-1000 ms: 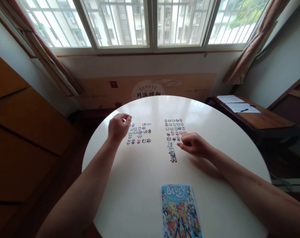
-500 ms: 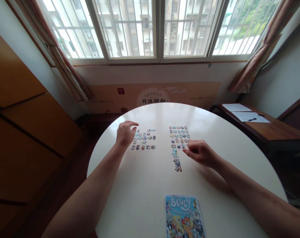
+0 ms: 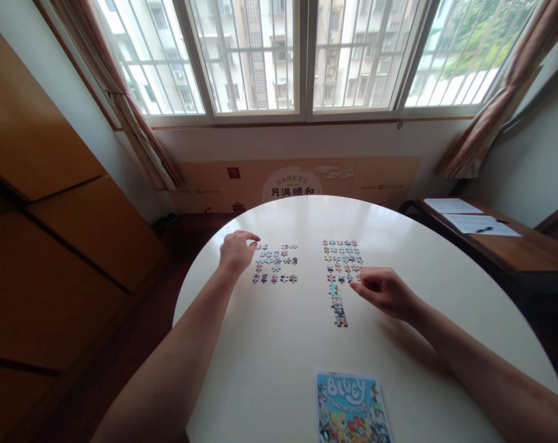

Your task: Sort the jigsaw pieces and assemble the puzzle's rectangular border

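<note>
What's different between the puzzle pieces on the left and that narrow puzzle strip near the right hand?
Spacing: the left pieces lie in loose rows, while the narrow strip looks joined.
Shape: the left pieces spread wide; the narrow strip is long and thin.
Position: the left pieces lie by the left hand; the narrow strip lies nearer the Bluey picture.
Both are multicoloured and lie flat on the white table.

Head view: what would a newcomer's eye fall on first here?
Probably the rounded white table in the middle, bearing a left cluster of puzzle pieces by the left hand and a right cluster by the right hand. Then the bright blue Bluey picture at the bottom, right of centre, cut off by the frame.
</note>
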`<action>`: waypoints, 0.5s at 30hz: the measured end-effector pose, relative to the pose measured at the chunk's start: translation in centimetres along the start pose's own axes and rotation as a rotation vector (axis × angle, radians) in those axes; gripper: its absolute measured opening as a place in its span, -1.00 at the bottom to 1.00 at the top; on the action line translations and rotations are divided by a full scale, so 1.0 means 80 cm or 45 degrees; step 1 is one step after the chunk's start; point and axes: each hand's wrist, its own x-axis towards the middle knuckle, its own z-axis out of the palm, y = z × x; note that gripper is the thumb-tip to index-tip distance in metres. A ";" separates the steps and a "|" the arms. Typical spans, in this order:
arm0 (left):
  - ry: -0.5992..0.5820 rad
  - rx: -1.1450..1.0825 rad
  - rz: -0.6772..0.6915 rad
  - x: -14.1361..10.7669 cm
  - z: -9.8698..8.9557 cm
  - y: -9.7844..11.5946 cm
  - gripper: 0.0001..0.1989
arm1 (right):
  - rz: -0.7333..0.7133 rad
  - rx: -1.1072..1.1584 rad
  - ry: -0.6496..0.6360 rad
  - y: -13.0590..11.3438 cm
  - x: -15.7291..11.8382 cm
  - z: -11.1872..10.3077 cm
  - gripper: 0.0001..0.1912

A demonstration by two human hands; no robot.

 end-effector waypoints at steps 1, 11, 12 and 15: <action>-0.045 0.017 -0.009 -0.002 -0.005 0.003 -0.78 | 0.000 -0.002 0.002 0.000 0.000 0.000 -0.49; -0.638 0.157 -0.017 -0.024 -0.046 0.028 -0.87 | 0.004 -0.010 0.002 0.004 -0.003 -0.001 -0.49; -0.672 0.171 -0.024 -0.025 -0.047 0.028 -0.87 | 0.004 -0.014 0.004 0.004 -0.003 -0.001 -0.49; -0.724 0.203 -0.039 -0.024 -0.048 0.026 -0.84 | 0.007 -0.020 0.004 0.005 -0.004 -0.001 -0.48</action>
